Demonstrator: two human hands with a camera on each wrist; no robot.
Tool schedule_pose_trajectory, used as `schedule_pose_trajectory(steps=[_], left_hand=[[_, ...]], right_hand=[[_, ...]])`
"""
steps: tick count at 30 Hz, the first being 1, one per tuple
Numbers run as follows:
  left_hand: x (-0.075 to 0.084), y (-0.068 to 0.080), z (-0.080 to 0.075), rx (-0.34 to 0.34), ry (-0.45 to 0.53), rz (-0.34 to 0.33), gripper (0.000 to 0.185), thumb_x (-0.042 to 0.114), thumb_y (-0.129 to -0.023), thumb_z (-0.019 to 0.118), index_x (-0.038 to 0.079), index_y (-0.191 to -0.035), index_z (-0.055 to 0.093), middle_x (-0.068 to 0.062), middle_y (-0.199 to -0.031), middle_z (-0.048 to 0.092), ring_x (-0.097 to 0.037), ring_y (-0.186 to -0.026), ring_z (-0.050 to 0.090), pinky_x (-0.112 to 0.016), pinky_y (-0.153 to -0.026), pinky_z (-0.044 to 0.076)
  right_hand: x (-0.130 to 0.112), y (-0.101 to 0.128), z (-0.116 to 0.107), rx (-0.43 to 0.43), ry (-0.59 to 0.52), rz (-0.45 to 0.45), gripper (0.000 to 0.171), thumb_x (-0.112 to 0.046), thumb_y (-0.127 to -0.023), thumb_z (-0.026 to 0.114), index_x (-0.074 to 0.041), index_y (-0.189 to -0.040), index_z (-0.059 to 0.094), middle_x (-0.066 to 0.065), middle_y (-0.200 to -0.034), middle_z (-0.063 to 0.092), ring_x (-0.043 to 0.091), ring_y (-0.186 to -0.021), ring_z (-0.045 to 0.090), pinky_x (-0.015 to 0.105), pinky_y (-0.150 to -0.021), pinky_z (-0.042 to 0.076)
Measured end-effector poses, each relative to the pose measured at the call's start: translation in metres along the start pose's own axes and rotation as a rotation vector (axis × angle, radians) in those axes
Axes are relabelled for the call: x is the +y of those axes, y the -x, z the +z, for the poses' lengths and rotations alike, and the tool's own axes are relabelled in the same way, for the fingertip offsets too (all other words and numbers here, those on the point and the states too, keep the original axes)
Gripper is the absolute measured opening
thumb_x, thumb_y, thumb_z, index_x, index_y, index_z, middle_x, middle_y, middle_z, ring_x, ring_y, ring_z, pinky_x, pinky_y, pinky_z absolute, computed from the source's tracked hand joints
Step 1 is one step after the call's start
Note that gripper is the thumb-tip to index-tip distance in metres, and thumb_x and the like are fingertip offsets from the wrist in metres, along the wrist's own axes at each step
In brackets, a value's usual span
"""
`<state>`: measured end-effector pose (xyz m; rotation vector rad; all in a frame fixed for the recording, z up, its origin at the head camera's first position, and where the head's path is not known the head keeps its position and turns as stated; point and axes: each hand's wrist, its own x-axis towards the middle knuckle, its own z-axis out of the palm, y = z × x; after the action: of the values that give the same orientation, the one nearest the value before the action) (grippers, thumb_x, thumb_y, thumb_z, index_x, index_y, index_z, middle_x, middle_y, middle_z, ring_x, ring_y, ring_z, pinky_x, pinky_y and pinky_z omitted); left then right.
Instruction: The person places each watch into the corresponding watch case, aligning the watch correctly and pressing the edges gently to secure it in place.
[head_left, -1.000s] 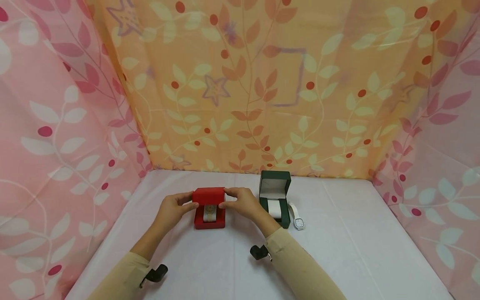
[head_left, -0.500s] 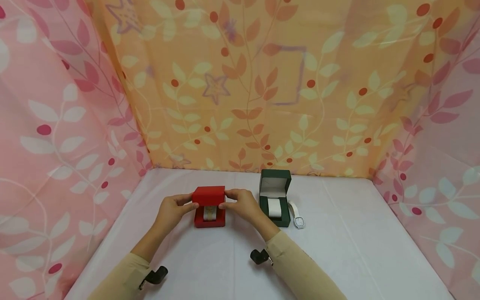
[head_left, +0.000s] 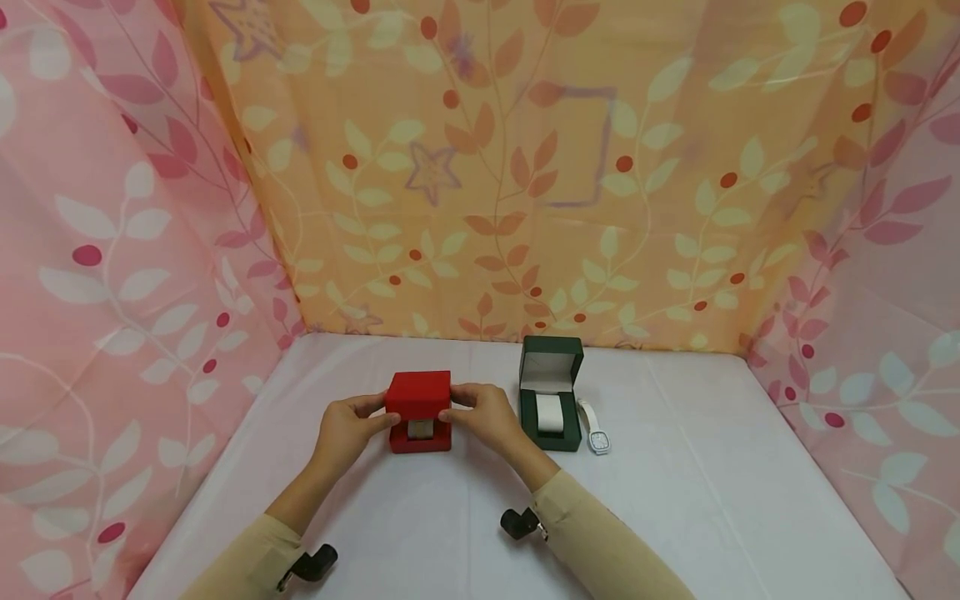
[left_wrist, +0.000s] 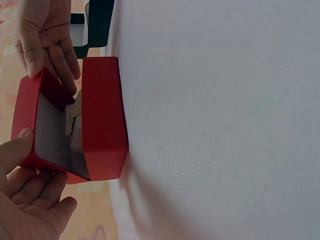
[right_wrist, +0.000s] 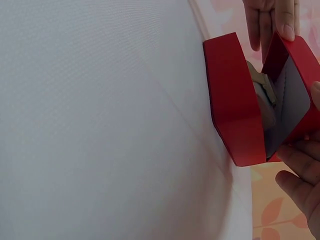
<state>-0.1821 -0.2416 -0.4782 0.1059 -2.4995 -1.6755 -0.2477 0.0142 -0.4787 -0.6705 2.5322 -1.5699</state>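
A red watch box [head_left: 418, 393] stands on the white cloth with its lid tilted forward, partly lowered over the base. Inside, a watch [left_wrist: 73, 116] wraps a pale cushion; in the head view the lid hides most of it. My left hand [head_left: 347, 432] pinches the lid's left side, thumb on the front edge and fingers along the side. On the opposite side my right hand [head_left: 486, 418] grips the lid in the same way. Both wrist views show the gap between lid and base, with the lid's light lining [right_wrist: 295, 97].
To the right stands a green watch box [head_left: 568, 417], lid up, a white cushion [head_left: 550, 413] inside. Beside it lies a white-strapped watch [head_left: 597, 440] on the tablecloth [head_left: 660, 500]. Patterned curtains [head_left: 480, 183] enclose the table at the back and sides.
The red box's lid has swung forward and down between both hands, covering more of the watch inside. Both hands have moved slightly with it. The green box and loose watch stay in place.
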Motion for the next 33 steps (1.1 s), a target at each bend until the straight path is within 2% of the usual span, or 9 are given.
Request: schedule_pose_trajectory(steps=[8, 16, 26, 33], left_hand=[[-0.003, 0.002, 0.003, 0.012, 0.054, -0.001, 0.058, 0.025, -0.083, 0.087, 0.005, -0.135, 0.067, -0.011, -0.130, 0.070, -0.026, -0.137, 0.055, -0.050, -0.114, 0.042], [-0.007, 0.003, 0.006, 0.014, 0.073, 0.004, 0.059, 0.024, -0.084, 0.086, 0.004, -0.136, 0.066, -0.011, -0.131, 0.069, -0.023, -0.133, 0.059, -0.040, -0.111, 0.043], [-0.011, 0.002, 0.011, 0.022, 0.126, -0.010, 0.050, 0.019, -0.082, 0.088, 0.001, -0.125, 0.070, -0.009, -0.136, 0.067, -0.024, -0.131, 0.060, -0.035, -0.105, 0.047], [-0.014, 0.001, 0.012, 0.019, 0.134, -0.005, 0.053, 0.020, -0.082, 0.088, 0.003, -0.129, 0.069, -0.007, -0.138, 0.066, -0.023, -0.132, 0.059, -0.032, -0.104, 0.046]], right_hand=[[0.002, 0.004, 0.003, 0.017, -0.036, 0.014, 0.050, -0.028, -0.084, 0.086, -0.008, -0.128, 0.073, 0.004, -0.122, 0.075, 0.025, -0.119, 0.069, 0.043, -0.102, 0.054], [0.003, 0.005, 0.005, 0.025, -0.050, 0.011, 0.050, -0.026, -0.084, 0.086, -0.008, -0.129, 0.072, 0.004, -0.123, 0.074, 0.024, -0.121, 0.068, 0.044, -0.102, 0.053], [0.005, 0.008, 0.007, 0.025, -0.080, 0.035, 0.051, -0.019, -0.084, 0.086, -0.006, -0.130, 0.070, 0.006, -0.125, 0.073, 0.027, -0.122, 0.067, 0.044, -0.102, 0.053], [0.003, 0.007, 0.008, 0.038, -0.085, 0.041, 0.051, -0.017, -0.084, 0.086, -0.006, -0.131, 0.069, 0.008, -0.126, 0.073, 0.030, -0.122, 0.067, 0.046, -0.103, 0.053]])
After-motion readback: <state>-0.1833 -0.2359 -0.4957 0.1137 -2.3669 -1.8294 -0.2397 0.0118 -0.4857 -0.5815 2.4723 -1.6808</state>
